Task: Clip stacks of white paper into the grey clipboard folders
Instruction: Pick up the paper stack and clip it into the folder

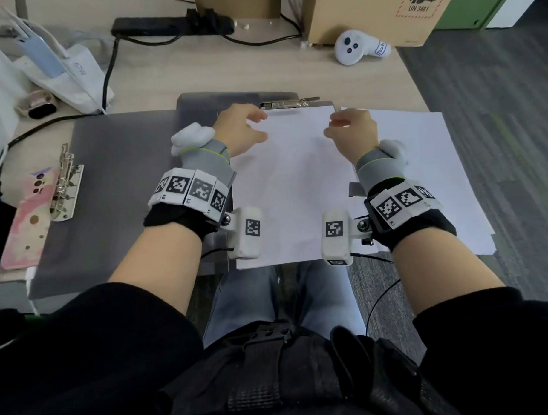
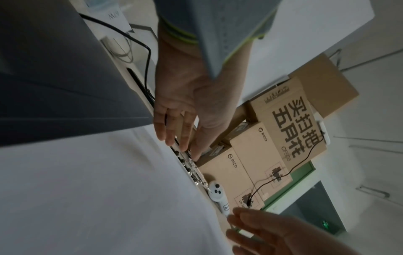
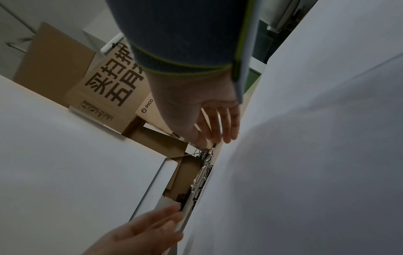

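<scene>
Two hands over the work: left hand (image 1: 239,127), right hand (image 1: 352,130). Two grey clipboard folders, one open at the left (image 1: 122,181), one under the paper (image 1: 197,104). Two metal clips (image 1: 289,103) (image 1: 65,183). Two paper stacks, middle (image 1: 290,188) and right (image 1: 420,158). One white controller (image 1: 354,49). One power strip (image 1: 167,26). At least three cardboard boxes in the left wrist view (image 2: 290,124).

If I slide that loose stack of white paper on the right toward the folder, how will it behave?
The loose stack will probably fan out rather than move as one block: its lower edges already sit staggered. It overhangs the desk edge, so the near end would likely droop if lifted. Sheets look thin and floppy; support them with the right hand underneath.
</scene>
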`<act>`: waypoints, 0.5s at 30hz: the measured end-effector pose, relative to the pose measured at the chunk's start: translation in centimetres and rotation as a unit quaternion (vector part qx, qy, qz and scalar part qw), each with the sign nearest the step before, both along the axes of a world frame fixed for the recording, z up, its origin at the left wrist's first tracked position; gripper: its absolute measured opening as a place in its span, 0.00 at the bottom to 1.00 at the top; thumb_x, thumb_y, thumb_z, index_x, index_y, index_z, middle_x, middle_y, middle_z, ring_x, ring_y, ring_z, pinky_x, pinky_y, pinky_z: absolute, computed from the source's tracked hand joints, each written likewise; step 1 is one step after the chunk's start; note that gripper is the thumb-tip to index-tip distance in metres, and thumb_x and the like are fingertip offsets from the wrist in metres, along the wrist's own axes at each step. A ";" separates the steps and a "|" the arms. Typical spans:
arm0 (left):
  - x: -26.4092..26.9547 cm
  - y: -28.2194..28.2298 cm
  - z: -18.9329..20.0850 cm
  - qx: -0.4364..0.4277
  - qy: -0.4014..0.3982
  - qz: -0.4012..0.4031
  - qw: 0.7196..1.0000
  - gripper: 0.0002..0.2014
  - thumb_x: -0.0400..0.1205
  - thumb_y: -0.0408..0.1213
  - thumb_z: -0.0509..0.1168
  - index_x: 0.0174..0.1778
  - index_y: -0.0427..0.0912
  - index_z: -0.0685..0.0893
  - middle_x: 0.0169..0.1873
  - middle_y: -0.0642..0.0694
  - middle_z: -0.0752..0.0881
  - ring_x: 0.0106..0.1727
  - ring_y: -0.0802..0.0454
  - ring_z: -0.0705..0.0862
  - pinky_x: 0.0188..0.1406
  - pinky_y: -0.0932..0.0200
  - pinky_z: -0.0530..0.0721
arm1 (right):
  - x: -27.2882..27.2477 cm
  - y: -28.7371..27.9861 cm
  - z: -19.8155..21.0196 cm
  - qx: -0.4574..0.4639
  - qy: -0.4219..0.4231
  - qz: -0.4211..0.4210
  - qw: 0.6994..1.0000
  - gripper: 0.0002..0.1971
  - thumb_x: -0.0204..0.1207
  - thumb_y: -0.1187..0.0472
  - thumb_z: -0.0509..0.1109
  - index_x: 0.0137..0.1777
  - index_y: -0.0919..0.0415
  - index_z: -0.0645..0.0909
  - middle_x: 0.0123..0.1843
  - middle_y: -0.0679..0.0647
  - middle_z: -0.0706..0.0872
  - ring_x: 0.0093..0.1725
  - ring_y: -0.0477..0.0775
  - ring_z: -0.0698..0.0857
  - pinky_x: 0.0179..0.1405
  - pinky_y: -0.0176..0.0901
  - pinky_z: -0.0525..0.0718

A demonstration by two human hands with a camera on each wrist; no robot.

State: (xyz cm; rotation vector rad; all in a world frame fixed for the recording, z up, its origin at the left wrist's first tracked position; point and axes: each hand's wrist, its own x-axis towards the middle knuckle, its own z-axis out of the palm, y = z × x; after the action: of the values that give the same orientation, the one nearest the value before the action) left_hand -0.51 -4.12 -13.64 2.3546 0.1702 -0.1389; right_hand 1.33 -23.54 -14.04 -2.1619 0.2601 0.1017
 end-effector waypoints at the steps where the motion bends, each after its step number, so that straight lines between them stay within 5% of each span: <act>1: 0.4 -0.3 -0.1 0.019 0.016 -0.023 0.999 0.20 0.77 0.36 0.69 0.66 0.44 0.81 0.69 0.45 0.79 0.63 0.47 0.81 0.61 0.62 0.74 | 0.3 0.5 0.1 0.012 0.004 0.002 1.000 0.19 0.69 0.66 0.68 0.61 0.64 0.84 0.49 0.57 0.86 0.49 0.54 0.81 0.58 0.46 0.84; 3: 1.7 -0.6 -0.5 0.063 0.042 -0.044 0.996 0.22 0.77 0.38 0.69 0.68 0.46 0.79 0.73 0.44 0.75 0.70 0.43 0.77 0.67 0.58 0.72 | 1.8 1.1 -0.4 0.019 0.017 0.012 1.000 0.20 0.62 0.64 0.67 0.55 0.70 0.84 0.43 0.57 0.82 0.45 0.58 0.81 0.58 0.59 0.85; 5: 2.3 -0.7 -1.0 0.118 0.055 -0.060 0.990 0.23 0.76 0.39 0.69 0.68 0.46 0.80 0.73 0.41 0.73 0.72 0.37 0.72 0.73 0.51 0.71 | 3.1 1.5 -0.9 0.028 0.035 0.020 0.999 0.21 0.60 0.63 0.66 0.53 0.72 0.84 0.43 0.59 0.81 0.44 0.61 0.83 0.57 0.58 0.85; 8: 2.6 -0.5 -1.7 0.127 0.057 -0.072 0.988 0.23 0.77 0.40 0.68 0.69 0.46 0.79 0.72 0.40 0.70 0.74 0.37 0.66 0.75 0.50 0.67 | 4.5 2.2 -1.1 0.055 0.060 0.019 0.996 0.12 0.68 0.70 0.60 0.50 0.61 0.77 0.41 0.57 0.80 0.44 0.64 0.86 0.57 0.60 0.87; 10: 3.1 0.0 -2.2 0.100 0.058 -0.079 0.990 0.23 0.77 0.40 0.68 0.70 0.47 0.79 0.72 0.41 0.69 0.73 0.39 0.65 0.76 0.51 0.66 | 5.5 2.9 -1.3 0.104 0.070 0.011 0.992 0.11 0.74 0.74 0.56 0.52 0.61 0.69 0.44 0.54 0.77 0.44 0.64 0.84 0.53 0.57 0.88; 13: 3.6 0.8 -2.6 0.071 0.063 -0.082 0.992 0.22 0.78 0.38 0.67 0.70 0.47 0.79 0.71 0.41 0.69 0.72 0.40 0.67 0.75 0.55 0.64 | 6.5 3.6 -1.8 0.148 0.062 -0.001 0.987 0.14 0.76 0.73 0.55 0.59 0.64 0.72 0.47 0.56 0.74 0.47 0.61 0.78 0.45 0.50 0.85; 15: 3.9 1.0 -2.6 0.068 0.064 -0.086 0.992 0.21 0.79 0.37 0.66 0.70 0.48 0.79 0.71 0.41 0.69 0.71 0.40 0.68 0.73 0.58 0.63 | 6.9 4.0 -2.0 0.134 0.034 0.000 0.990 0.22 0.71 0.65 0.60 0.67 0.61 0.74 0.50 0.51 0.82 0.58 0.62 0.80 0.57 0.53 0.84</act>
State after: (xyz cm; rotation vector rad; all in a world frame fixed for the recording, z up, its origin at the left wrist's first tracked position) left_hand 3.44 -3.10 -16.22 2.4955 0.0381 -0.3742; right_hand 8.20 -19.49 -16.01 -1.8924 0.2702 0.1985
